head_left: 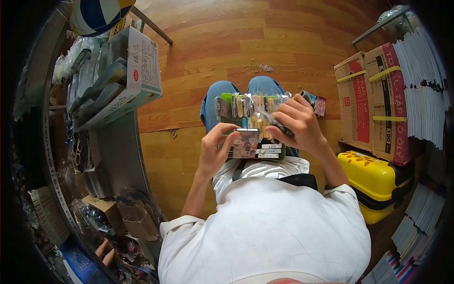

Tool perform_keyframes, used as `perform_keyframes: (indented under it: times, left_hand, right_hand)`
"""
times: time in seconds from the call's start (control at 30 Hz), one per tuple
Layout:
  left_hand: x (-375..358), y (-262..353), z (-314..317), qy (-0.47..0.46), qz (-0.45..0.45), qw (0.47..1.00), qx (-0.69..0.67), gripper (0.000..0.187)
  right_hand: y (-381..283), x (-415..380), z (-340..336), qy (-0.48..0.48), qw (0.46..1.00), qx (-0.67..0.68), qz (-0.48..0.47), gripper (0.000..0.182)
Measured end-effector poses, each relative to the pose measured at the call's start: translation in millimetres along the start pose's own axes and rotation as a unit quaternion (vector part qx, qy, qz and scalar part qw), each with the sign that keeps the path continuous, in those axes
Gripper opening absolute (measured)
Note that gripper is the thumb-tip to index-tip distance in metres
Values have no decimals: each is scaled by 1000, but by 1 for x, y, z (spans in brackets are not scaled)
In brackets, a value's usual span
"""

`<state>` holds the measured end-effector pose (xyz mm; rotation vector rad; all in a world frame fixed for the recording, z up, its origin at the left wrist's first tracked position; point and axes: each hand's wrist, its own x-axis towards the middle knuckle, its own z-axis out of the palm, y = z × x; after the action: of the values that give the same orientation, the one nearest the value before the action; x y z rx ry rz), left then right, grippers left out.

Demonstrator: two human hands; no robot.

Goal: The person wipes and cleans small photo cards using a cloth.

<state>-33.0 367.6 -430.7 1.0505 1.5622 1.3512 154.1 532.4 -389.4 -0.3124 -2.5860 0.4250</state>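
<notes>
My left hand (215, 146) pinches a small flat picture-covered box (246, 144) by its side. My right hand (299, 120) has its fingers curled round a crumpled piece of clear plastic (266, 114), with a dark grey part under the fingers that I cannot make out. Both hands are over a green tray (283, 155) on my lap. Several small items in clear wrapping (242, 105) stand in rows at its far side. Small white-edged boxes (270, 151) lie stacked at its near right corner. Beyond my right hand is a colourful picture packet (320, 106).
At left, a metal shelf holds an open carton (142, 64) of plastic sleeves, a volleyball (100, 16) and bagged goods. At right are a strapped cardboard box (366, 104), stacked booklets (421, 113) and a yellow case (366, 177). Scraps (266, 68) lie on the wood floor.
</notes>
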Motion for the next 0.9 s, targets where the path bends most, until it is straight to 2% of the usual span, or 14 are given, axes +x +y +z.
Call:
perform_keyframes:
  times: [0.07,0.13,0.2,0.27,0.33,0.4,0.47,0.5,0.53,0.63,0.73,0.77,0.87,0.9]
  left_hand:
    - [2,4,12,-19,16,1000,-14,14]
    - [-2,4,13,-22,24,999,-41,14]
    - [-3,9,9,-28,-28,990,-134,15]
    - [-7,7,5,-32,-36,990,-131,15]
    - [-8,6,-3,-39,-63,993,-96,16]
    - [-6,6,-7,-11,-69,989,-133,18]
    - [1,9,-9,31,-18,988,-151,19]
    - [2,10,-4,45,9,991,-126,20]
    - [2,13,4,44,10,991,-126,20]
    - [1,24,39,136,37,985,-97,20]
    - [7,18,33,117,48,984,-123,19]
    - [7,17,28,114,45,985,-120,19]
    - [6,15,21,100,7,986,-135,20]
    - [5,15,23,114,15,986,-121,20]
  right_hand:
    - [-12,17,13,106,989,85,-54,29]
    - [-26,13,33,79,988,117,-63,32]
    - [-30,8,46,88,987,116,-74,30]
    - [-25,0,45,94,983,147,-64,25]
    - [-13,-13,37,46,988,143,-25,24]
    - [-5,-20,35,69,986,149,-7,26]
    - [-11,-27,31,151,898,331,247,27]
    - [-24,-12,22,209,855,387,274,26]
    - [-31,-4,30,210,856,386,272,26]
    - [-36,3,46,230,865,387,221,23]
    - [-29,5,46,64,840,466,271,24]
    - [-27,7,45,65,852,463,235,24]
    - [-26,0,44,21,852,465,237,24]
    - [-23,-3,42,5,879,416,232,26]
